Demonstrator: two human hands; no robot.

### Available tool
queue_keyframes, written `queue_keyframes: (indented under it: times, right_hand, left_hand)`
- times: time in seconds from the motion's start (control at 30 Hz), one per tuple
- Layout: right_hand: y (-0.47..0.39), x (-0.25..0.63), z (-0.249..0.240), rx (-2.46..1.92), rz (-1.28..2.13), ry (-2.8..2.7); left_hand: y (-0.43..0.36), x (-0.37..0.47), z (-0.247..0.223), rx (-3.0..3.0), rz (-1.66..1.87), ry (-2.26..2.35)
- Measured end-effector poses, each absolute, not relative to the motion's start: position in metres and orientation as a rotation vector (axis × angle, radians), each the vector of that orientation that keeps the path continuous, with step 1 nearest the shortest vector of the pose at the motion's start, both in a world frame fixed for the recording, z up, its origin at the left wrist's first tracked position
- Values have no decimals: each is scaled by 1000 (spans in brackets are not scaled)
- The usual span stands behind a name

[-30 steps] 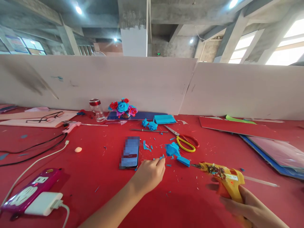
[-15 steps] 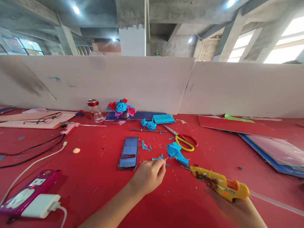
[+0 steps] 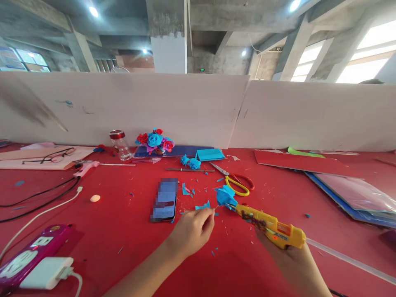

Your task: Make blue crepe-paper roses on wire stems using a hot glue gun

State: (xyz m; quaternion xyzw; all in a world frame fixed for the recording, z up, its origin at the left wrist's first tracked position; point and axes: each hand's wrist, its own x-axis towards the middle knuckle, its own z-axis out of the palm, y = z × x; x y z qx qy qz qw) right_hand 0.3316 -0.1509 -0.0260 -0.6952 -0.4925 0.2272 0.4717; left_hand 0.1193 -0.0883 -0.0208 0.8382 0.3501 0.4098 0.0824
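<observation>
My left hand (image 3: 193, 231) is closed in a pinch on the thin stem of a blue paper flower (image 3: 225, 194), whose crinkled petals stand just beyond the fingertips. A yellow hot glue gun (image 3: 272, 225) is in my right hand (image 3: 283, 255), with the fingers wrapped round its handle, partly hidden under the body. The gun's metal nozzle meets the lower right side of the flower. A clear glue stick (image 3: 349, 260) juts from its back end. Small blue paper scraps (image 3: 202, 205) lie beside my left fingertips.
Yellow-and-red scissors (image 3: 236, 183) lie behind the flower, a phone (image 3: 165, 200) left of it. Finished blue flowers (image 3: 194, 163), folded blue paper (image 3: 210, 154) and a flower bouquet (image 3: 155, 140) stand further back. A power strip (image 3: 40, 247) sits front left, sheets (image 3: 355, 194) at right.
The glue gun has moved left and slightly up, so its nozzle now meets the blue flower. A blue strip hanging from the flower no longer shows. My left hand keeps its pinch.
</observation>
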Motion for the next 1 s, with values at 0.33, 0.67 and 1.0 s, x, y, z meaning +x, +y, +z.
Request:
queue_keyframes:
  times: [0.33, 0.67, 1.0]
  right_hand:
    - [-148, 328, -24, -1747, 553, -1204]
    - [-150, 326, -26, -1760, 492, -1168]
    - [-150, 331, -35, -1762, 519, -1264]
  left_hand:
    - [-88, 118, -20, 2514, 1219, 1044]
    - [-88, 119, -20, 2490, 1227, 1056]
    - [-88, 119, -19, 2485, 1188, 1064]
